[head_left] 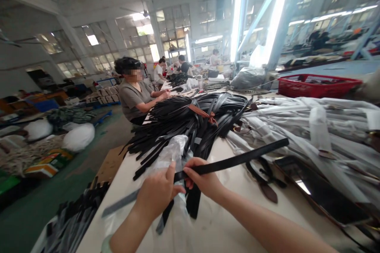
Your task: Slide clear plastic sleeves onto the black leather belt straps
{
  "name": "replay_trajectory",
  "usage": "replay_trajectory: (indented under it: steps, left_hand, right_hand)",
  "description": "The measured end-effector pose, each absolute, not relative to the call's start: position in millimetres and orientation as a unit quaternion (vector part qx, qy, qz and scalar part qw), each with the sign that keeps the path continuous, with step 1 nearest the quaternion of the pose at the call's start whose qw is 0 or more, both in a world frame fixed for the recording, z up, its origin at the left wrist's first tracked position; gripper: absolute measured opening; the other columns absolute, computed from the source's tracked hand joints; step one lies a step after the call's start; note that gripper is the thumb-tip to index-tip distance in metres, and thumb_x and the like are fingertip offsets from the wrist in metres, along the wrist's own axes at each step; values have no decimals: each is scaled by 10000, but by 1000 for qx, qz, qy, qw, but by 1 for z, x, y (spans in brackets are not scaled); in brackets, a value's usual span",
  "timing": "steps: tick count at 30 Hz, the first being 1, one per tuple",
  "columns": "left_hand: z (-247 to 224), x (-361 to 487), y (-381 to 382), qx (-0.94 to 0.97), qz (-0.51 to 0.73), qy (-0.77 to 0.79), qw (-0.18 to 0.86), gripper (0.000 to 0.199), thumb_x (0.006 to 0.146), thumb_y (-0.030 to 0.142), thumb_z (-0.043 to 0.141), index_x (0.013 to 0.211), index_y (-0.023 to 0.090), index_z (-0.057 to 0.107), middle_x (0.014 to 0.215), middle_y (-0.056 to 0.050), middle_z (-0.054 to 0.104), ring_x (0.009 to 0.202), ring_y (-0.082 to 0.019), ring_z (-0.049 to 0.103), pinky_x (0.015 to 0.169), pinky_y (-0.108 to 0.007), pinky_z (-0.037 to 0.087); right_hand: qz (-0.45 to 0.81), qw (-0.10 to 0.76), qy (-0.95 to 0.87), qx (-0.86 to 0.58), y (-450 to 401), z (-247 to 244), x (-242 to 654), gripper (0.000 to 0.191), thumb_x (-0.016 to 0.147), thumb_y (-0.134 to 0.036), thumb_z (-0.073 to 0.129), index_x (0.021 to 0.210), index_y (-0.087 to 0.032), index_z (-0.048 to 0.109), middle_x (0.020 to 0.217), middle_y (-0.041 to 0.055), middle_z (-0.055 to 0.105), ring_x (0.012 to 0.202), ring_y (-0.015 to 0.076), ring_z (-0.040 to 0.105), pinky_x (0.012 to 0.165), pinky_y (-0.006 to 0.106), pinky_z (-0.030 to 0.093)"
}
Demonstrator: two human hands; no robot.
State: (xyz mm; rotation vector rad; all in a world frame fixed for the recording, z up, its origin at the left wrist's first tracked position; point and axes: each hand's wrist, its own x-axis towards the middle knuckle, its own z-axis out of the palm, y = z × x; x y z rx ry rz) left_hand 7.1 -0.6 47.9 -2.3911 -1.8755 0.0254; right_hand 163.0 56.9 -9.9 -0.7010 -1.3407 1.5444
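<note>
A black strap (246, 157) runs slantwise across the front of the table, passing through both my hands. My right hand (204, 178) pinches it near the middle between thumb and fingers. Just to the left, my left hand (157, 191) grips the same strap, whose greyish end (121, 202) sticks out past the wrist. Clear plastic wrapping (172, 152) lies beneath and behind my hands, partly covered by them. Beyond it spreads a large pile of black straps (166, 116), bound with a reddish-brown tie (203, 114).
White-wrapped straps (297, 122) heap up at the right, with a phone (323, 189) in front. A red basket (319, 85) stands behind them. A co-worker (135, 91) sits at the table's left side. More straps (77, 217) stand below the table's left edge.
</note>
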Motion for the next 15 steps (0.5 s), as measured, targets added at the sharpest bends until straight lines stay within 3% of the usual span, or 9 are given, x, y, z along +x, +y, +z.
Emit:
replay_trajectory:
  steps: [4, 7, 10, 12, 15]
  left_hand:
    - [37, 10, 0, -781, -98, -616, -49, 789, 871, 626, 341, 1408, 50, 296, 1107, -226, 634, 985, -379, 610, 822, -521, 468]
    - [36, -11, 0, -745, -210, -584, -245, 699, 905, 555, 389, 1445, 144, 219, 1239, -174, 553, 1117, -288, 545, 964, -447, 400]
    - [38, -48, 4, -666, -189, -555, -460, 701, 856, 506, 538, 1425, 204, 259, 1291, -116, 507, 1074, -214, 548, 932, -347, 413]
    - [38, -68, 7, -630, -138, -551, -530, 645, 793, 510, 625, 1306, 172, 425, 1207, -102, 566, 960, -195, 575, 839, -313, 444]
    - [35, -79, 9, -608, -84, -541, -575, 468, 748, 566, 642, 934, 141, 585, 866, -48, 652, 742, -164, 590, 695, -281, 460]
  right_hand:
    - [627, 471, -543, -300, 61, -11, 163, 314, 776, -468, 650, 769, -170, 551, 518, -36, 594, 423, 100, 556, 423, 206, 472]
    - [630, 453, -551, -307, 70, -11, 169, 330, 725, -464, 696, 771, -164, 565, 524, -26, 612, 436, 109, 574, 437, 215, 487]
    - [637, 438, -552, -313, 79, -13, 173, 357, 679, -476, 725, 762, -165, 571, 530, -26, 618, 440, 117, 586, 436, 222, 497]
    - [642, 428, -554, -312, 81, -15, 174, 365, 665, -481, 733, 760, -166, 576, 552, -23, 627, 448, 120, 594, 436, 228, 504]
    - [648, 416, -560, -305, 82, -16, 174, 361, 659, -473, 744, 754, -166, 580, 557, -24, 628, 440, 114, 586, 430, 225, 503]
